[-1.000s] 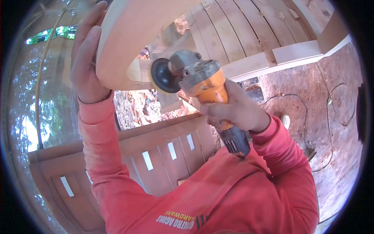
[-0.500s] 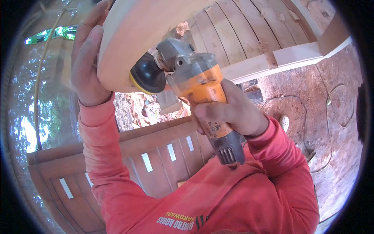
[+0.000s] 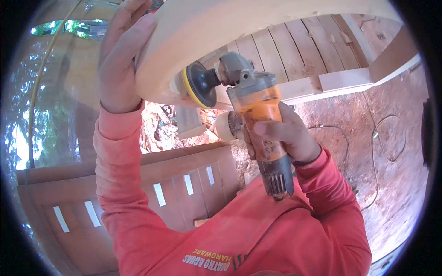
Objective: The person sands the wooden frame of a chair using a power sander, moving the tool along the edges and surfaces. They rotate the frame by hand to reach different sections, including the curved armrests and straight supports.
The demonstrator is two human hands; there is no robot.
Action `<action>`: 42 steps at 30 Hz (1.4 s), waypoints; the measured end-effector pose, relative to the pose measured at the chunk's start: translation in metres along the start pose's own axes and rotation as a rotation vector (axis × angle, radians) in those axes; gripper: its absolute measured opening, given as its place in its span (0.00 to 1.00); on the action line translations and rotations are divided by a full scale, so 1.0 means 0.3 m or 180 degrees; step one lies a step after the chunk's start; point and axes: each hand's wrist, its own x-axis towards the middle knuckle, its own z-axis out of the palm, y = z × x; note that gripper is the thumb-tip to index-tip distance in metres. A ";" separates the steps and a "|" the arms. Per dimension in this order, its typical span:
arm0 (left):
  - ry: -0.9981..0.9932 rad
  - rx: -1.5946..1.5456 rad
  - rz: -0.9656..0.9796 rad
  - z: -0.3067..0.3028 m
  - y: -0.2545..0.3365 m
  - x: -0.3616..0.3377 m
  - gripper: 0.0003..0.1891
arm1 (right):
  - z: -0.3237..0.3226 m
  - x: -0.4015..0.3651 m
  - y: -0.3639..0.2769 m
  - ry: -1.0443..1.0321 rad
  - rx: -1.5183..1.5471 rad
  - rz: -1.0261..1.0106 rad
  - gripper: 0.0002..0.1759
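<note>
My right hand [image 3: 287, 135] is wrapped round the orange body of an angle grinder [image 3: 260, 112]. Its black backing pad with a yellow edge, a sanding pad [image 3: 202, 85], stands right at the lower edge of a large, pale, curved wooden piece [image 3: 207, 32]. At the left end of that piece, my left hand [image 3: 122, 64] grips its edge, thumb along the near side and fingers pointing up. The far side of the wood is hidden, and its top runs out of view.
Behind the grinder is a slatted wooden panel [image 3: 294, 46]. Below left stands a brown wooden panel [image 3: 179, 202] with narrow slots. A cord [image 3: 375, 138] loops over the reddish ground at right. A round-ended tool [image 3: 228, 126] shows behind the grinder.
The grinder has shifted right in view and its pad has turned, its yellow edge now facing left. My left hand and the wood also appear further right. The round-ended tool has come into view.
</note>
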 end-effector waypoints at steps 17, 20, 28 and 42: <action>-0.0843 0.2472 0.2037 -0.130 -0.080 0.041 0.24 | 0.041 0.010 0.023 0.0063 -0.0298 -0.0040 0.34; -0.0642 0.1078 0.0324 -0.075 -0.004 -0.010 0.25 | 0.037 -0.010 0.016 0.0145 -0.0250 -0.0046 0.35; 0.1345 -0.0029 -0.0240 0.374 -0.115 -0.678 0.27 | -0.013 -0.031 0.078 0.0285 0.0337 -0.0155 0.43; 0.1171 -0.2197 -0.1568 0.595 -0.152 -0.598 0.41 | 0.032 -0.010 0.106 -0.0022 0.0276 -0.0467 0.31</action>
